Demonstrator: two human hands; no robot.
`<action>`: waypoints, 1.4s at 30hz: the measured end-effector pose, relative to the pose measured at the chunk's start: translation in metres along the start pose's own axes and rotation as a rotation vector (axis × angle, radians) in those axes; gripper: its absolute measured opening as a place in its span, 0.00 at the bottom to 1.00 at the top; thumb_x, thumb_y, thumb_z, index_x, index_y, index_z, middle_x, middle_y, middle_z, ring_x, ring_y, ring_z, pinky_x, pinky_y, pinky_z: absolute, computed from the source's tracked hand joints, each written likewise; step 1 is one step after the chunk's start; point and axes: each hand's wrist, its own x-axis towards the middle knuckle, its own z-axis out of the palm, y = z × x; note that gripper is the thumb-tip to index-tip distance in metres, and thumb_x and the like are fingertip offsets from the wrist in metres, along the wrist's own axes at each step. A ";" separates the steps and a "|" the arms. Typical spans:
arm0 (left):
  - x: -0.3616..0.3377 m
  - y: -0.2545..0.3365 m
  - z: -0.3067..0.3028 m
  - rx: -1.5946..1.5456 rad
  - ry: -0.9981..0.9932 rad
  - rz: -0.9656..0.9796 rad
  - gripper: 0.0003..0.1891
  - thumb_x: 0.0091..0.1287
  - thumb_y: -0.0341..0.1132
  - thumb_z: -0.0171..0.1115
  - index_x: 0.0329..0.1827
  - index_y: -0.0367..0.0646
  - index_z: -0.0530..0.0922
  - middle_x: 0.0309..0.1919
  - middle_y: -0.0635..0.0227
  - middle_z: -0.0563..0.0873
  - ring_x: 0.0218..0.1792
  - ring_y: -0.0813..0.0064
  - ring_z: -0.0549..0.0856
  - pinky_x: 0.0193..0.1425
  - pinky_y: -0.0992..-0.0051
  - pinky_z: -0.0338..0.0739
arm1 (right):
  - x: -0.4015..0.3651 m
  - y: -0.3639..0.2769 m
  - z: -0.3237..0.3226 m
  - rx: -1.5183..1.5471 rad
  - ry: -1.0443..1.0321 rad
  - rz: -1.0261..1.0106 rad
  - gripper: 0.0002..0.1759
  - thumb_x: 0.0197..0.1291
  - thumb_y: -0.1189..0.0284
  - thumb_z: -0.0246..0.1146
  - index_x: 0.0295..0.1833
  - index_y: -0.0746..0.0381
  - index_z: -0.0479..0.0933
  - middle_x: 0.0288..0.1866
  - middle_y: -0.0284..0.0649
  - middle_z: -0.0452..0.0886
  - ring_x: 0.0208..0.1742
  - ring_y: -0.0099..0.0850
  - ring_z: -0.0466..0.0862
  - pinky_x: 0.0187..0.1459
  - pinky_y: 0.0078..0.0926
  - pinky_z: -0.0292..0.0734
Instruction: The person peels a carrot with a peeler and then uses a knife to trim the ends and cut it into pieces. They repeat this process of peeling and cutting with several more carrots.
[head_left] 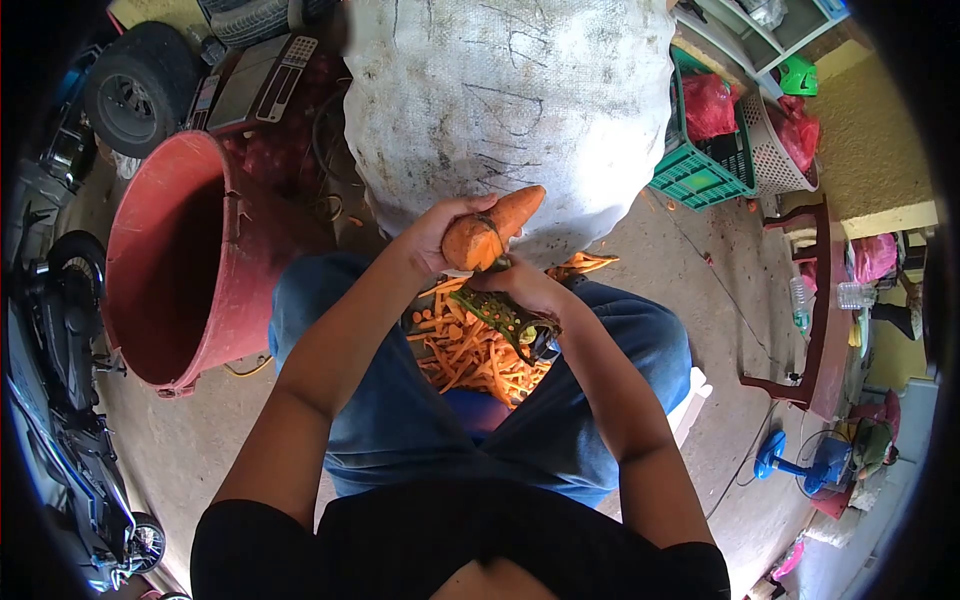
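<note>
A thick orange carrot (510, 212) points up and to the right, its near end cut pale. My left hand (436, 238) is wrapped round its left side. Just below it, my right hand (530, 287) is closed at the carrot's lower end, with a dark edge showing by the fingertips. A dark green, curved piece (500, 318) flecked with orange bits runs under that hand; what exactly the fingers grip I cannot tell. Beneath both hands, between the knees, lies a heap of orange strips and chunks (485, 365). More orange peel (582, 263) shows beyond the right hand.
A big white woven sack (510, 100) stands in front. At left, a red tub (160, 260) lies tipped with its mouth towards me, near a tyre (140, 90) and a motorcycle (70, 420). Green crate (705, 175), wooden frame (822, 310) and blue fan (770, 455) are at right.
</note>
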 end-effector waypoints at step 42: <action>0.002 0.002 -0.006 -0.008 -0.074 0.053 0.23 0.60 0.44 0.51 0.51 0.33 0.66 0.38 0.54 0.78 0.34 0.69 0.81 0.38 0.74 0.77 | 0.011 0.005 -0.007 -0.284 0.138 -0.149 0.22 0.46 0.65 0.58 0.44 0.69 0.72 0.36 0.47 0.78 0.39 0.36 0.77 0.44 0.26 0.68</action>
